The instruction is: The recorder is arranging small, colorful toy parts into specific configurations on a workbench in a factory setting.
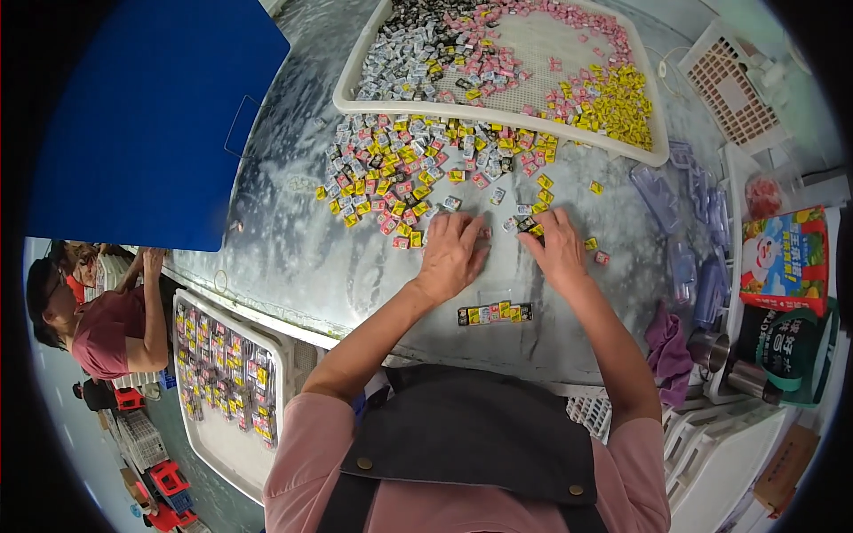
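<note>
Now my left hand (451,256) lies flat, right hand (558,249) pinching sweets (418,169) mid-frame; next, fill the strip (495,313) below

Pink short-sleeved top under a dark apron — round metal studs, bare forearms

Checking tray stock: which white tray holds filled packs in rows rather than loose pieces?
The white tray at lower left, beside the table; the top tray holds loose colour-sorted pieces.

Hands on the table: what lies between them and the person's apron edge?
In the head view, a short filled row of small packets lies on the table, nearer the person than the left hand and right hand.
</note>
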{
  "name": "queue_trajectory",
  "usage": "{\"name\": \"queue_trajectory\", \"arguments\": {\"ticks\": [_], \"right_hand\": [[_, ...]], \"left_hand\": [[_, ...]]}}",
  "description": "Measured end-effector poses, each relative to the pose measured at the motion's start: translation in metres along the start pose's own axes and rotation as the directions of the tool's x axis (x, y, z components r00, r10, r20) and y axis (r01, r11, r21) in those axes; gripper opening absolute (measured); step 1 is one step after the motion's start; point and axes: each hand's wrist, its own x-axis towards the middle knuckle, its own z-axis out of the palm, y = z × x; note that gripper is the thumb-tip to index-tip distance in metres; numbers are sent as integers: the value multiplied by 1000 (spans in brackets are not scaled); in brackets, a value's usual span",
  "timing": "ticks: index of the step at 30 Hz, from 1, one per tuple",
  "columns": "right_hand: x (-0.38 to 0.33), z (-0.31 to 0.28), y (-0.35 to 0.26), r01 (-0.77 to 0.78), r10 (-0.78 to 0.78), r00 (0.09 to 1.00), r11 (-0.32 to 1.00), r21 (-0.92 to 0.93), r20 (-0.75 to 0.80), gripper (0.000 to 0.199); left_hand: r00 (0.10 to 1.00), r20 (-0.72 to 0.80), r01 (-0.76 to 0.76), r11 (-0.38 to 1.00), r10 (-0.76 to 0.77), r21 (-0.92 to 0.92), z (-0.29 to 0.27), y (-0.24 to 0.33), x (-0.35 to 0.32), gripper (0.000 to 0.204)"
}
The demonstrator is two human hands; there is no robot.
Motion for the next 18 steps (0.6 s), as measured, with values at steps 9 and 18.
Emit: {"name": "queue_trajectory", "arguments": {"ticks": [9,18], "right_hand": [[4,-7,-14,-12,4,995,997,75,96,26],[-7,19,-45,31,-61,979,987,159,193,30]], "left_hand": [[1000,0,-3,999,3,47,6,-9,1,41],[998,-42,54,997,-52,47,5,-5,-8,34]]}}
